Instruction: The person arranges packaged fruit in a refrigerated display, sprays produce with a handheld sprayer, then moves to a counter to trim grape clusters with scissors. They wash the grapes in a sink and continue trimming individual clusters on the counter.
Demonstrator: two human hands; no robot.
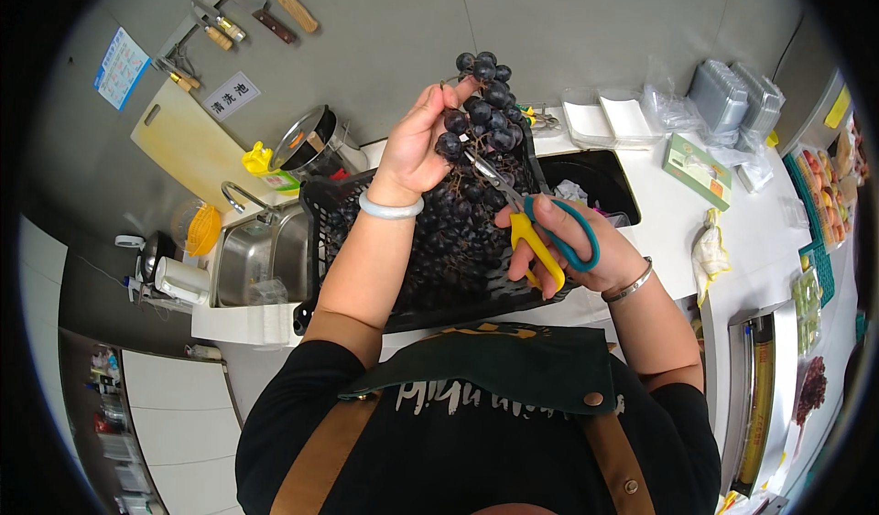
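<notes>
My left hand (427, 137) holds up a bunch of dark grapes (491, 113) by its stem, above a black plastic crate (419, 317). Many more dark grapes (439, 240) fill that crate. In my right hand (597, 247) is a pair of scissors (538, 237) with one yellow and one teal handle. Their metal blades point up and left into the lower part of the bunch. The blade tips are partly hidden among the grapes, so whether they touch a stem cannot be seen.
Left of the crate is a steel sink (261, 261) with a curved faucet (240, 196). A black bin opening (597, 178) lies to the right. Clear plastic trays (608, 117), stacked lids (731, 99) and a green box (697, 170) stand on the white counter. Knives (275, 24) hang on the wall.
</notes>
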